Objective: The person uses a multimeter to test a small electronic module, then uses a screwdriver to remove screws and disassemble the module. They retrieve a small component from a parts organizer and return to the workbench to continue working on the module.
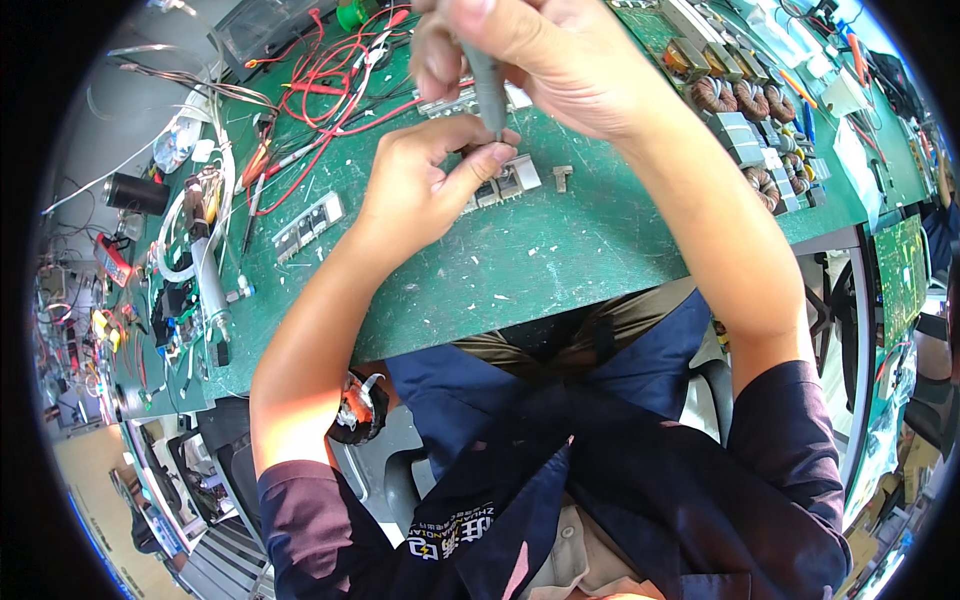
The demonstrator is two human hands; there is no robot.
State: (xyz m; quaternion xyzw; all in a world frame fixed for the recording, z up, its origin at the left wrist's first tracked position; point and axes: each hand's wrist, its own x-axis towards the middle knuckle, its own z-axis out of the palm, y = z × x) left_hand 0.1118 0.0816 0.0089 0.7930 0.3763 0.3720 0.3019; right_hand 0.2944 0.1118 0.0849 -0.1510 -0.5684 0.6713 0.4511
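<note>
My right hand (560, 50) is wrapped round a grey screwdriver (487, 88), whose body points down with a thin shaft at its lower end. The shaft meets the fingertips of my left hand (430, 175), which are pinched together; what lies between them is hidden. Beneath those fingers a silver, block-like metal part (518, 177) sticks out, resting on the green bench top (440, 290). Just to its right lies a small T-shaped metal piece (562, 178). A similar silver strip (308, 226) lies left of my left forearm.
Red test leads (335, 110) tangle at the back left, with a pen-like tool (253, 212) nearby. A black cylinder (137, 193) and white cables are farther left. Copper-wound coils (750, 100) on a power board stand at the back right. The bench's front edge runs before my lap.
</note>
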